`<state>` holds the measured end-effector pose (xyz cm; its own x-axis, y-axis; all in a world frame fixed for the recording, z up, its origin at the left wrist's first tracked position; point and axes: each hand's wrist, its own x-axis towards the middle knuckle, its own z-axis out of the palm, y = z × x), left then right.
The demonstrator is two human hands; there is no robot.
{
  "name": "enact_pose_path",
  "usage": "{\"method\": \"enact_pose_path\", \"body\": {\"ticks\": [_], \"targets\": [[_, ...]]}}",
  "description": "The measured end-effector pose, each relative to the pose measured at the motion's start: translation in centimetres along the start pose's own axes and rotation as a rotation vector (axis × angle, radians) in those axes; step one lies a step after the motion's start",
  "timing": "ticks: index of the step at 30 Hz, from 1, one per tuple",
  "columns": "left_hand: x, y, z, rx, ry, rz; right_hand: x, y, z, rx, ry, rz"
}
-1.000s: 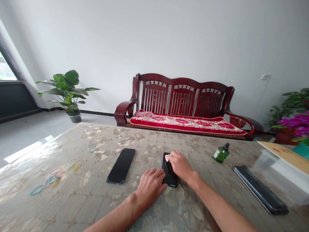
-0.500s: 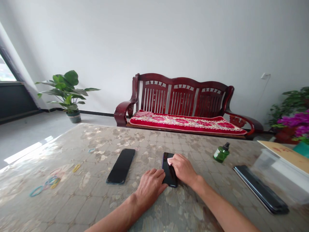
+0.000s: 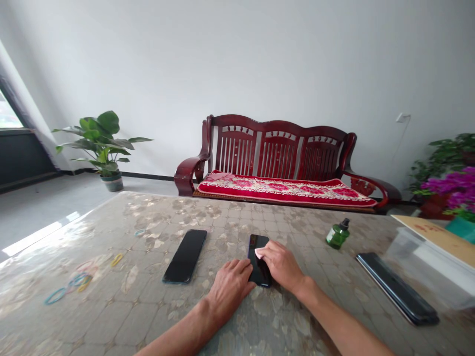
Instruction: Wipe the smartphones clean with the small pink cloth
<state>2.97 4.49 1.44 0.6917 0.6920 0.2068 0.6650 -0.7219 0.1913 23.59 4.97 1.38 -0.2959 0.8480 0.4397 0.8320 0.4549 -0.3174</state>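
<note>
A black phone [image 3: 257, 242] lies face up in the middle of the patterned table [image 3: 148, 306]. My right hand [image 3: 282, 265] rests on its screen with the fingers pressed on a small white wipe [image 3: 259, 254]. My left hand [image 3: 229, 288] lies flat on the table with its fingertips against the phone's near left edge, steadying it. A second black phone [image 3: 185, 255] lies to the left, untouched. A third dark phone [image 3: 396, 288] lies at the right.
A small green bottle [image 3: 337, 234] stands right of the hands. Coloured rubber bands [image 3: 70, 286] are scattered at the table's left. A clear plastic box [image 3: 430, 262] sits at the right edge. Behind the table are a red wooden bench [image 3: 282, 163] and potted plants.
My right hand with the white wipe has slid down the phone's screen toward me. The left hand has stayed in place. The view has shifted slightly.
</note>
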Motion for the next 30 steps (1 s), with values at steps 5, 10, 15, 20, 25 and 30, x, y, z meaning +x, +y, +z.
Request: {"method": "enact_pose_path", "body": {"ticks": [5, 10, 15, 20, 25, 30], "targets": [[0.2, 0.0, 0.1, 0.038, -0.019, 0.078, 3.0, 2.3, 0.8, 0.100, 0.100, 0.291], [0.2, 0.3, -0.6, 0.102, -0.076, 0.119, 4.2, 3.1, 1.4, 0.056, 0.045, 0.343], [-0.1, 0.6, -0.1, 0.203, -0.070, 0.149, 3.9, 1.9, 1.9, -0.042, -0.027, 0.312], [0.1, 1.4, 1.0, 0.246, -0.054, 0.070, 4.4, 1.0, 2.3, -0.135, -0.044, 0.340], [0.3, 1.7, 1.1, 0.289, -0.036, 0.070, 4.5, 0.9, 1.8, -0.169, -0.079, 0.366], [0.0, 1.2, 0.5, 0.393, -0.010, 0.196, 4.7, 1.3, 0.8, -0.190, -0.122, 0.435]]}}
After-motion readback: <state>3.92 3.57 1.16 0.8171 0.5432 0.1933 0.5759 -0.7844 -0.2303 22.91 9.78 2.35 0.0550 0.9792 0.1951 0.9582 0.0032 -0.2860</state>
